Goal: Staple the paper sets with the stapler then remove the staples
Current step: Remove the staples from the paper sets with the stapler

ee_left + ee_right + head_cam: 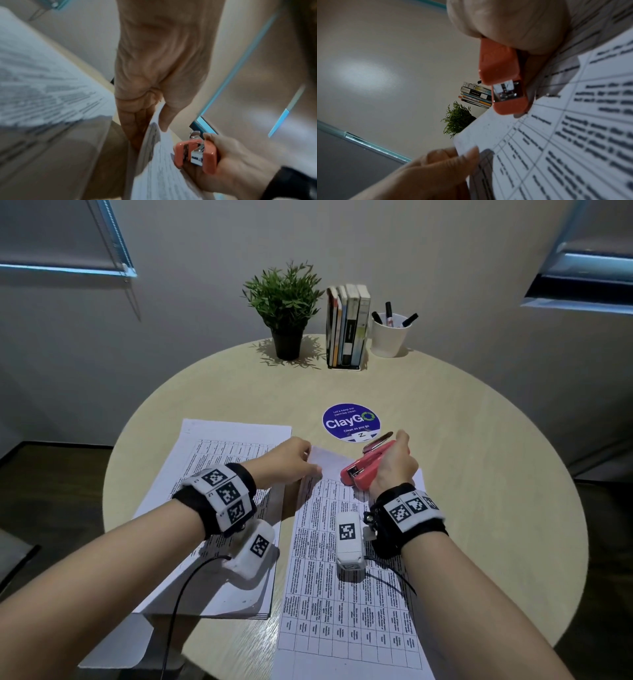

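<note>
The round pale wood-grain counter (462,440) fills most of the room's middle, its curved edge running close to the grey wall at the far side and falling away to dark floor on the left and right. On its near left half lies a thick stack of white printed sheets (219,474), squared up, its near corner reaching the counter's edge. Just right of it, with a narrow strip of bare wood between, sits the white paper set printed with a table grid (349,594), its near end running off past the counter's front edge. The right side of the counter is open wood out to the rim. At the far edge stand, left to right, a small green potted plant in a black pot (286,309), a row of upright books in a black holder (347,326) and a white cup holding black markers (390,335), all close together. Nearer, a round blue ClayGo sticker (349,421) lies flat, just beyond the hands. The left hand (286,462) pinches the far left corner of the gridded paper set between thumb and fingers, lifting that corner off the counter. The right hand (394,465) is closed around a small coral-red stapler (359,470), held over the set's far edge just right of the lifted corner, its silver metal tip pointing toward the sticker, its hinged end toward the person.
</note>
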`<action>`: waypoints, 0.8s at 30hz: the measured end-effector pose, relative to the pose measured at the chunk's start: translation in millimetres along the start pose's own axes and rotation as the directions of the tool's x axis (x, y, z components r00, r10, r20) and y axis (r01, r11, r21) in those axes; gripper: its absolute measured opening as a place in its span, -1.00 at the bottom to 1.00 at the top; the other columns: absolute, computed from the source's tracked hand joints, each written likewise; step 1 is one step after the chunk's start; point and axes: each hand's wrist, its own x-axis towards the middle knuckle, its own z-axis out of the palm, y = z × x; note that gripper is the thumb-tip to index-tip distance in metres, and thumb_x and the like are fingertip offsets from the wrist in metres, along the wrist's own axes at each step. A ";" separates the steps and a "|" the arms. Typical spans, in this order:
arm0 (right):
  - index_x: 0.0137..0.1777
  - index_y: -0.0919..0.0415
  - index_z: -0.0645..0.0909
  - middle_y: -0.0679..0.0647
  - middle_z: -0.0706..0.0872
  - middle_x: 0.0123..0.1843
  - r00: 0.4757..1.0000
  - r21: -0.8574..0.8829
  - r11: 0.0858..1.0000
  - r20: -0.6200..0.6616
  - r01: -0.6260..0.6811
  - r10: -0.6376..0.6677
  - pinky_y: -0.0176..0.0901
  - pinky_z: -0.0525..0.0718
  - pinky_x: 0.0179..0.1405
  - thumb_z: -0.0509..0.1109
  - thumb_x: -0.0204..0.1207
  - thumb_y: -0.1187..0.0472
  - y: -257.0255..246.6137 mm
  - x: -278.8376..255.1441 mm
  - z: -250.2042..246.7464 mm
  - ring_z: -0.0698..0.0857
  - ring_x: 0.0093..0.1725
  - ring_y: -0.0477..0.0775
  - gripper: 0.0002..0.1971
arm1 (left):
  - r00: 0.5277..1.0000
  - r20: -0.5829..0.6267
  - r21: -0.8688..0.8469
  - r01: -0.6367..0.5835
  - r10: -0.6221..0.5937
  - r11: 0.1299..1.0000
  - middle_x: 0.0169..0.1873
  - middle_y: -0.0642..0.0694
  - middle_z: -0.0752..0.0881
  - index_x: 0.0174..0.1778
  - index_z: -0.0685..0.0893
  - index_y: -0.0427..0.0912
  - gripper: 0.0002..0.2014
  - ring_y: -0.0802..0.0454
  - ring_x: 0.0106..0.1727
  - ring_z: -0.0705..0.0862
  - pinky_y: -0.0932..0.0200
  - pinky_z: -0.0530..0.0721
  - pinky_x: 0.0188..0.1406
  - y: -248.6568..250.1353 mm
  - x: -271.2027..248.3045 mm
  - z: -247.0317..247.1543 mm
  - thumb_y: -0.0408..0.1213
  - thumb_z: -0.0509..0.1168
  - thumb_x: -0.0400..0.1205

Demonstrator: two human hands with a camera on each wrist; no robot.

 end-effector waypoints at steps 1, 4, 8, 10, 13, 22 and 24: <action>-0.14 0.20 0.66 0.22 0.80 -0.14 1.000 0.006 1.000 0.001 -0.010 0.010 0.13 0.68 -0.52 0.22 0.42 -0.29 -0.6 0.7 0.1 0.78 -0.32 0.27 -0.49 | 0.998 0.042 -0.032 0.050 -0.048 0.998 -0.11 -0.31 0.78 -0.02 0.67 -0.39 -0.82 -0.14 -0.13 0.70 0.13 0.55 -0.18 -1.4 -0.6 0.7 -0.36 0.41 0.55; -0.14 0.23 0.62 0.26 0.78 -0.11 1.000 0.018 1.000 0.000 -0.023 0.023 0.22 0.65 -0.51 0.21 0.44 -0.29 -4.5 -0.3 0.4 0.75 -0.37 0.27 -0.47 | 0.988 0.083 -0.106 0.139 -0.131 0.985 -0.22 -0.22 0.75 -0.11 0.70 -0.36 -0.93 -0.11 -0.19 0.70 0.17 0.59 -0.16 -4.4 -3.9 3.9 -0.43 0.33 0.62; -0.07 0.25 0.60 0.25 0.76 -0.26 0.998 0.080 0.997 0.058 -0.023 0.018 0.37 0.69 -0.29 0.20 0.51 -0.30 -20.2 -5.5 5.0 0.74 -0.49 0.32 -0.45 | 0.988 0.041 -0.193 0.155 -0.150 0.969 -0.27 -0.26 0.75 -0.14 0.73 -0.35 -0.94 -0.07 -0.31 0.69 0.09 0.65 -0.15 -6.9 -7.4 6.7 -0.47 0.35 0.61; -0.11 0.21 0.56 0.19 0.75 -0.25 0.993 0.157 0.984 0.070 0.088 -0.100 0.03 0.77 -0.32 0.22 0.59 -0.27 -30.5 -6.9 11.3 0.76 -0.47 0.16 -0.52 | 0.993 0.008 -0.176 0.116 -0.117 0.977 -0.11 -0.38 0.78 -0.06 0.73 -0.41 -0.91 -0.14 -0.22 0.72 0.00 0.68 -0.09 -7.6 -10.0 6.7 -0.45 0.36 0.60; -0.21 0.15 0.51 0.07 0.68 -0.32 0.938 0.105 0.941 0.101 0.322 -0.333 -0.39 0.60 -0.58 0.21 0.69 -0.14 -33.1 -8.5 24.1 0.68 -0.60 -0.15 -0.61 | 0.998 -0.031 -0.101 0.059 -0.062 0.993 -0.02 -0.36 0.77 0.14 0.66 -0.35 -0.77 -0.08 -0.27 0.69 0.19 0.60 -0.38 -4.7 -14.0 7.4 -0.38 0.38 0.59; -0.33 0.21 0.57 0.15 0.68 -0.41 0.853 0.007 0.906 0.334 0.423 -0.400 0.09 0.71 -0.24 0.31 0.61 -0.16 -1.4 -21.3 61.1 0.68 -0.39 0.18 -0.54 | 0.998 -0.051 -0.125 0.023 -0.030 0.992 -0.12 -0.18 0.64 0.53 0.33 -0.21 -0.42 0.19 -0.39 0.53 0.38 0.47 -0.52 0.3 -17.8 8.0 -0.39 0.38 0.60; -0.43 0.14 0.50 0.05 0.61 -0.47 0.855 -0.021 0.896 0.312 0.443 -0.415 -0.02 0.68 -0.25 0.30 0.62 -0.13 -1.7 -23.6 65.0 0.63 -0.43 0.10 -0.54 | 0.999 -0.044 -0.146 0.018 -0.024 0.989 -0.10 -0.16 0.68 0.52 0.34 -0.21 -0.42 0.06 -0.28 0.66 0.24 0.63 -0.35 -0.1 -18.0 7.6 -0.39 0.39 0.59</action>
